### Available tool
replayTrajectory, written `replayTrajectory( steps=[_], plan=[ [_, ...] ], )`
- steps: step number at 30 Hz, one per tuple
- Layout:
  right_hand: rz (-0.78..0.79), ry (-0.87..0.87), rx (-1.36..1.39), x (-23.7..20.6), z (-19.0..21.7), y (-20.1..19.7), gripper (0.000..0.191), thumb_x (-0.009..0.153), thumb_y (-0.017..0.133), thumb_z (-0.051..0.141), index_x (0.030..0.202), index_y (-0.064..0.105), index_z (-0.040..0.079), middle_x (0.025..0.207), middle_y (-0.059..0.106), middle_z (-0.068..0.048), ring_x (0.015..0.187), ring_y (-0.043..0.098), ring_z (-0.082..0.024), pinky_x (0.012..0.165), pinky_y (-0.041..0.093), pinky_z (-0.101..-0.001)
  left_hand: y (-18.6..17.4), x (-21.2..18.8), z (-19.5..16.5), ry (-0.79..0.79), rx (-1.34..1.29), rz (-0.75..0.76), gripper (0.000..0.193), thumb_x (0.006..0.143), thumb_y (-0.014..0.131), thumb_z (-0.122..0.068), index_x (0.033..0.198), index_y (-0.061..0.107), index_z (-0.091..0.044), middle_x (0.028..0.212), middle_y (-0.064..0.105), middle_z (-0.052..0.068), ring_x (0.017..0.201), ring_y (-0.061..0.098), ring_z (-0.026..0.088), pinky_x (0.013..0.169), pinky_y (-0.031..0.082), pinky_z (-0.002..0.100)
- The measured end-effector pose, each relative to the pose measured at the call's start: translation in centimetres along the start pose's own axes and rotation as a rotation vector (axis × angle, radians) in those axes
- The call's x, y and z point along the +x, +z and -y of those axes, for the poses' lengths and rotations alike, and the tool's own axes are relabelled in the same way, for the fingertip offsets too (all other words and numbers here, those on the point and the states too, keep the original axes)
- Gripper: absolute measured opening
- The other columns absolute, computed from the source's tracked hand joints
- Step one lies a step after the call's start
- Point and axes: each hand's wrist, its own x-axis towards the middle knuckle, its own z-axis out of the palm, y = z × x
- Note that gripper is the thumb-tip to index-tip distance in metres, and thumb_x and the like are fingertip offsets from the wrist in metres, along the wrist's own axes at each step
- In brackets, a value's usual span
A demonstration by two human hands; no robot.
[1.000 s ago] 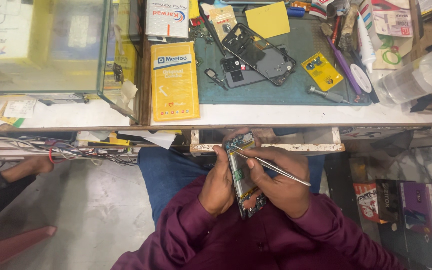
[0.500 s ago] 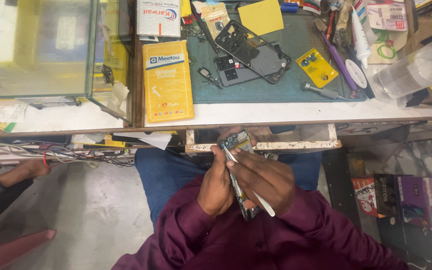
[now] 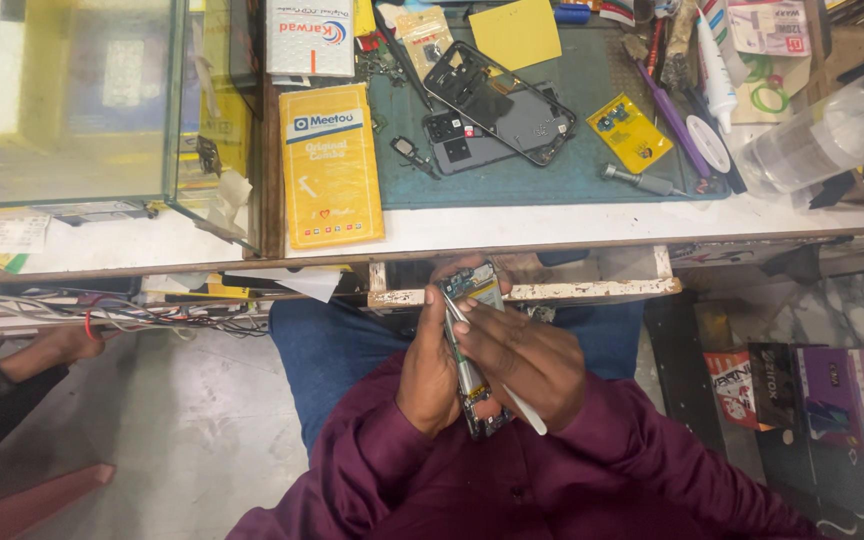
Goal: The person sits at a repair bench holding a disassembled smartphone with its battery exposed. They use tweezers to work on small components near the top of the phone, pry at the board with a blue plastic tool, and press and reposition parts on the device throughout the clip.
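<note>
We see the left hand [image 3: 430, 375] wrapped around an opened phone board [image 3: 472, 330], held over the lap, steady and near the eyes. The right hand [image 3: 527, 365] pinches white tweezers [image 3: 492, 375], tips on the board; the workbench [image 3: 552, 225] lies beyond.

The circuit board [image 3: 472, 345] shows bare green laminate with small shiny metal parts, and the tweezers [image 3: 487, 375] look like polished metal. The mat [image 3: 552, 170] is matt teal, perhaps rubber. The worktop [image 3: 552, 225] is smooth and white, its wooden rail [image 3: 592, 291] chipped and rough. The yellow packet [image 3: 332, 165] is glossy card; the sleeves [image 3: 652, 470] soft maroon cloth.
</note>
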Motion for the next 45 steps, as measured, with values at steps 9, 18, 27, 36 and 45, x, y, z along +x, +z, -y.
replayTrajectory(
  steps=[9,18,27,36,45],
  plan=[
    [-0.003,-0.046,-0.041,0.0,0.2,-0.6,0.038,0.089,0.079,0.001,0.124,0.067,0.001,0.116,0.072,-0.021,0.114,0.074,-0.034,0.092,0.063,-0.0424,0.1,-0.1,-0.2,0.027,-0.019,0.064,0.058,0.113,0.029,-0.047,0.150,0.042,-0.004,0.130,0.058,0.018,0.115,0.062,0.026,0.103,0.051,0.039],
    [0.008,-0.060,-0.034,0.5,0.4,-1.3,0.040,0.083,0.082,-0.003,0.121,0.069,0.000,0.115,0.073,-0.021,0.111,0.074,-0.034,0.089,0.065,-0.0402,-0.1,0.0,-0.2,-0.001,-0.028,0.065,0.060,0.110,0.032,-0.047,0.150,0.042,-0.003,0.131,0.060,0.022,0.116,0.063,0.028,0.106,0.050,0.041],
    [-0.025,0.040,0.156,-0.7,-0.4,-1.5,0.034,0.085,0.080,-0.005,0.116,0.068,0.000,0.115,0.073,-0.023,0.104,0.078,-0.031,0.081,0.066,-0.0337,-0.7,-0.3,-0.2,-0.048,-0.011,0.052,0.059,0.111,0.032,-0.047,0.151,0.040,-0.005,0.133,0.059,0.022,0.116,0.063,0.029,0.099,0.054,0.041],
    [-0.067,0.349,0.016,0.4,-2.1,-4.8,0.021,0.094,0.073,-0.001,0.114,0.071,0.005,0.112,0.078,-0.010,0.087,0.073,-0.020,0.079,0.056,-0.0309,-1.3,-0.1,-0.5,-0.111,0.011,0.125,0.066,0.110,0.027,-0.052,0.155,0.039,-0.005,0.123,0.063,0.019,0.101,0.068,0.032,0.086,0.060,0.047],
    [0.063,0.176,0.082,3.7,-1.8,-4.4,0.024,0.086,0.080,0.004,0.107,0.068,0.010,0.104,0.077,-0.005,0.095,0.075,-0.023,0.085,0.055,-0.0347,-1.4,-0.4,-0.3,-0.226,0.113,0.066,0.069,0.109,0.019,-0.051,0.152,0.040,-0.001,0.109,0.067,0.025,0.095,0.073,0.036,0.085,0.061,0.046]
  ],
)
